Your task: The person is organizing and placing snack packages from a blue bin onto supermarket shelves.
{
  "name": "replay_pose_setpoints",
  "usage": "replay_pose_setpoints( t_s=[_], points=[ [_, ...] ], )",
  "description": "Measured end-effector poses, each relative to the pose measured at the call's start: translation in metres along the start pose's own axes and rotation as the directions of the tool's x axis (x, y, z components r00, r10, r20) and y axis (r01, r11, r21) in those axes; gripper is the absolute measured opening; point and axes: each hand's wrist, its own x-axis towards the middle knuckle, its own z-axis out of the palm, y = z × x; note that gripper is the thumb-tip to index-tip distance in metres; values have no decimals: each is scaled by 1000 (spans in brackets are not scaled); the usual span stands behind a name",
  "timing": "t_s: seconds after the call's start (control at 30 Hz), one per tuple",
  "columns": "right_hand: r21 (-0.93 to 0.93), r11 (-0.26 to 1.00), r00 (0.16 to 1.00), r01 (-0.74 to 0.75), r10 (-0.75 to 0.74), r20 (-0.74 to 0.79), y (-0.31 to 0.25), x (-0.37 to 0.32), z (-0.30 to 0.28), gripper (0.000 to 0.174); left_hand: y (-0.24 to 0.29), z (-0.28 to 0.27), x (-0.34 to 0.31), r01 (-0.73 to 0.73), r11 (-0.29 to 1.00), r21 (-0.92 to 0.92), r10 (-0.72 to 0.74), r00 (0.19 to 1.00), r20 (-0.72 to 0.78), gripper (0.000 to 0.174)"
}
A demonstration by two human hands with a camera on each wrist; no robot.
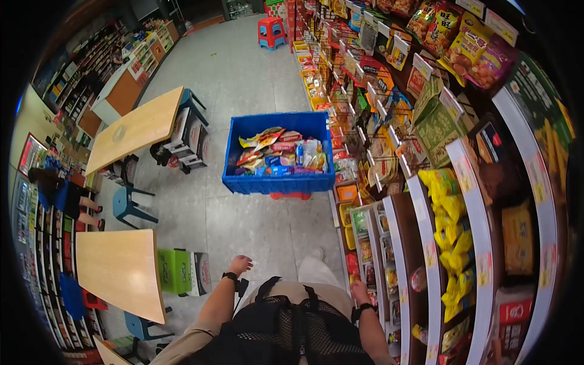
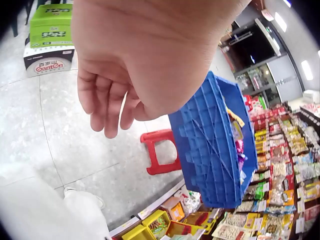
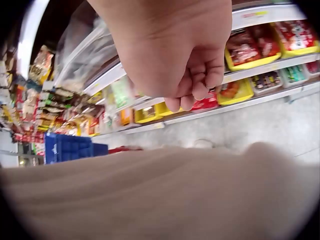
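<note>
My left hand hangs in the air over the floor, fingers loosely bent and holding nothing, as the left wrist view shows. Low beside the right-hand shelf is my right hand; in the right wrist view the hand has loosely curled fingers with nothing visible in them, in front of yellow snack trays. Ahead of both hands, a blue crate full of colourful snack packets rests on a red stool. Neither hand touches the crate.
Snack shelves run along the right side. Wooden tables, teal stools and a green box stand at left. Another person is at the far left. A red and blue stool stands farther ahead on the grey floor.
</note>
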Motion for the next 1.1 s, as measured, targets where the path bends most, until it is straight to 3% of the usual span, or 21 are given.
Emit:
replay_pose_setpoints(
  t_s=[0.03,0.07,0.13,0.17,0.27,0.4,0.47,0.53,0.57,0.6,0.63,0.67,0.7,0.73,0.77,0.8,0.83,0.87,0.93,1.03,1.1],
  points=[
    [213,977,1000,-8,8,-2,-32,16,-12,20,19,8,3,-71,995,74,69,997,32,27],
    [243,966,996,89,-81,-43,-55,53,-21,20,51,15,20,-163,977,140,155,986,68,27],
    [317,895,946,315,-270,-176,-80,112,-14,18,92,20,65,-320,929,184,331,943,-31,29],
    [357,923,986,145,-163,21,-122,116,-52,19,123,25,75,-370,914,165,384,921,-63,29],
    [534,844,987,-54,-37,158,-158,143,-59,18,200,19,107,-479,876,62,483,865,-137,27],
    [575,809,993,-120,89,81,-151,158,-41,19,280,8,160,-450,878,162,475,860,-187,25],
    [517,855,999,41,-22,-44,-107,165,-28,21,295,-2,224,-417,896,150,440,877,-194,25],
    [670,678,915,-303,403,7,-95,138,-25,15,311,-17,280,-366,889,274,421,890,-175,26],
    [390,920,934,-51,182,-306,-47,125,-7,13,317,-21,298,-311,874,374,398,899,-183,27],
    [204,977,911,56,34,-411,-27,103,13,12,324,-25,312,-308,873,379,391,906,-163,27],
    [-5,991,857,131,-116,-502,-8,81,33,11,332,-28,326,-285,810,512,445,868,-221,28],
    [486,868,842,-101,335,-422,-17,54,37,12,344,-28,343,-250,733,633,509,819,-266,29],
    [837,474,726,-273,672,-143,-29,33,37,13,361,-25,345,-230,772,593,475,828,-298,29],
    [943,-70,553,-326,795,250,-43,25,38,15,385,-18,349,-211,749,628,487,818,-306,29],
    [938,-91,511,-336,819,262,-70,4,44,15,386,-20,364,-281,707,649,546,800,-249,29],
    [916,60,472,-396,869,147,-103,-3,52,17,388,-20,380,-350,662,663,601,777,-190,29],
    [862,201,441,-466,897,30,-135,-11,61,20,393,-22,403,-323,650,688,535,837,-113,30],
    [860,185,433,-475,900,46,-163,-14,65,23,411,-15,402,-264,661,702,459,883,-100,32],
    [749,301,452,-590,892,-2,-206,-4,76,25,413,-6,428,-312,638,704,455,890,-18,43],
    [789,300,520,-537,853,30,-237,11,103,24,419,12,438,-330,545,771,521,854,-3,60],
    [784,344,548,-517,836,-5,-259,33,108,23,426,26,447,-194,558,807,428,900,-80,74]
  ],
)
